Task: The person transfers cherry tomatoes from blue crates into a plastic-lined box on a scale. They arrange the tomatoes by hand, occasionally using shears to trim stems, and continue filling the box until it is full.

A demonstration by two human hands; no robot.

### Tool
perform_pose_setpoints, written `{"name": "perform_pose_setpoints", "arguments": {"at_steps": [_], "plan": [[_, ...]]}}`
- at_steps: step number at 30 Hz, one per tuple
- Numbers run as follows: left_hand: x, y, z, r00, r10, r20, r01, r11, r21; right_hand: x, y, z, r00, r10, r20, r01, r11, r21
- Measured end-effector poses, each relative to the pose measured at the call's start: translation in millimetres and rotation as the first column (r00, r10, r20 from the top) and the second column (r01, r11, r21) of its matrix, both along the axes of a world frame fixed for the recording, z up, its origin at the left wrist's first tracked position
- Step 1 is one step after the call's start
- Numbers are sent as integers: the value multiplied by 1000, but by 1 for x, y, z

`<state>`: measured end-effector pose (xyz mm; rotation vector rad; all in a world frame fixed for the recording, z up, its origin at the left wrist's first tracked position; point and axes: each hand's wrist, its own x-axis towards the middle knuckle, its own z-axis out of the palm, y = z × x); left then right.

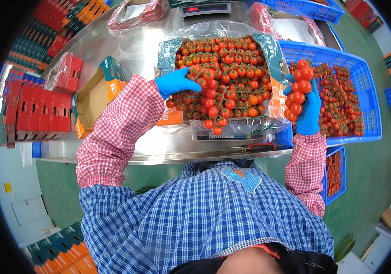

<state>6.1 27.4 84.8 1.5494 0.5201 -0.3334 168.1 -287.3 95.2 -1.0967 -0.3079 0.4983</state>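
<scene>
In the head view, my left hand [176,82], in a blue glove, holds a cherry tomato cluster [212,99] over the near left part of a packed carton. My right hand [308,111], also gloved, grips another cherry tomato truss [298,90] upright beside the carton's right side. The green and orange cardboard carton [169,54] is lined with a clear plastic bag [209,27] folded over its walls. Rows of red tomatoes on green vines [240,65] fill it. Under its near edge shows a digital scale [229,136].
A blue plastic crate [370,99] with tomato trusses stands at the right; another crate [341,181] sits lower. Red-handled shears [259,146] lie near the steel table's front edge [168,159]. An empty carton [94,92] and red boxes [67,73] occupy the left.
</scene>
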Motion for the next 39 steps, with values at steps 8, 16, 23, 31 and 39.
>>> {"name": "perform_pose_setpoints", "arguments": {"at_steps": [8,16,23,31,39], "plan": [[7,22,-15,939,-237,249,53,817,575,-14,14,21,980,-94,177,95,995,1],[22,-105,18,733,280,620,57,883,-467,-56,84,35,962,73,261,-88,995,48],[8,-110,2,893,272,359,282,285,-916,-68,-26,3,172,543,822,222,792,-569],[14,-122,-20,910,155,384,335,270,-903,-74,-53,-133,140,986,-88,216,-117,-970],[6,-130,-17,955,138,261,184,414,-891,-55,-33,-113,39,997,-62,29,-63,-998]]}}
